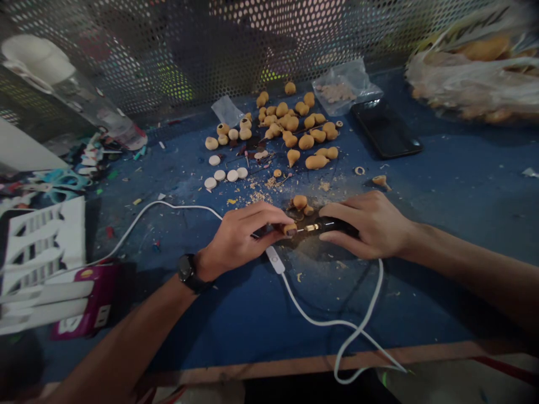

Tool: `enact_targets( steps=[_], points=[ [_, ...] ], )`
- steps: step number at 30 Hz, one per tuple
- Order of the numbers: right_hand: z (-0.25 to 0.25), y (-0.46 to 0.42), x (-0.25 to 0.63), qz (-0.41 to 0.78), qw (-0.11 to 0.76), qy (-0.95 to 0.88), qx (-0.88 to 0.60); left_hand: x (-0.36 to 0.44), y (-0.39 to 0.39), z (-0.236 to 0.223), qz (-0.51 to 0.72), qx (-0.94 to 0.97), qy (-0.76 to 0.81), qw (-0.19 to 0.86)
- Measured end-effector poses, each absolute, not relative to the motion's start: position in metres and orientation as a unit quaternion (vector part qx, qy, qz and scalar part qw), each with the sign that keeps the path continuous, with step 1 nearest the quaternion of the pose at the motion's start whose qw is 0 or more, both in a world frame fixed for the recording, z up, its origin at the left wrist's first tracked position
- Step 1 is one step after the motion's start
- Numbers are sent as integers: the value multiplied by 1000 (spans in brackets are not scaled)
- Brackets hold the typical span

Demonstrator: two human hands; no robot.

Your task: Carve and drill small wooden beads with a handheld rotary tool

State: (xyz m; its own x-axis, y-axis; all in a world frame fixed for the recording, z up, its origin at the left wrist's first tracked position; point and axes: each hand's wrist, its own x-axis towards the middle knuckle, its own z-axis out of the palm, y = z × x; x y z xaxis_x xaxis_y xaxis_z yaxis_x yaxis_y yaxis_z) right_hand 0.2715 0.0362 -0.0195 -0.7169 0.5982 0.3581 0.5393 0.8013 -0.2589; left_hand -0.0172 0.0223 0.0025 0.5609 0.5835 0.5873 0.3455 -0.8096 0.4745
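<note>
a blue workbench (425, 224), white cable (324, 322), tan wooden gourds (306, 142), silver perforated mesh (269, 33).

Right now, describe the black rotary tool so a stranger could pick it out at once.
On the blue workbench, look below the heap of tan gourd-shaped pieces. The black rotary tool sits in the right hand, and its brass tip sets it apart, meeting a small tan piece held in the left hand.

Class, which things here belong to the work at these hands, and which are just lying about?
Part of the work: left hand, tan carved piece, right hand, black rotary tool, white cable.
Lying about: black smartphone, teal scissors, clear plastic bag.
</note>
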Motion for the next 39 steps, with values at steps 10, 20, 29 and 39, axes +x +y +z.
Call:
enact_targets(
  steps=[10,20,29,39],
  points=[
    [-18,37,272,70,210,-925,-307,-17,21,3,391,866,271,153],
    [-20,37,272,62,231,-924,-298,-18,22,1,392,865,274,152],
    [-21,37,272,64,236,-924,-296,-17,22,3,389,868,272,143],
    [-21,37,272,62,233,-925,-295,-19,21,2,386,869,276,141]
  ],
)
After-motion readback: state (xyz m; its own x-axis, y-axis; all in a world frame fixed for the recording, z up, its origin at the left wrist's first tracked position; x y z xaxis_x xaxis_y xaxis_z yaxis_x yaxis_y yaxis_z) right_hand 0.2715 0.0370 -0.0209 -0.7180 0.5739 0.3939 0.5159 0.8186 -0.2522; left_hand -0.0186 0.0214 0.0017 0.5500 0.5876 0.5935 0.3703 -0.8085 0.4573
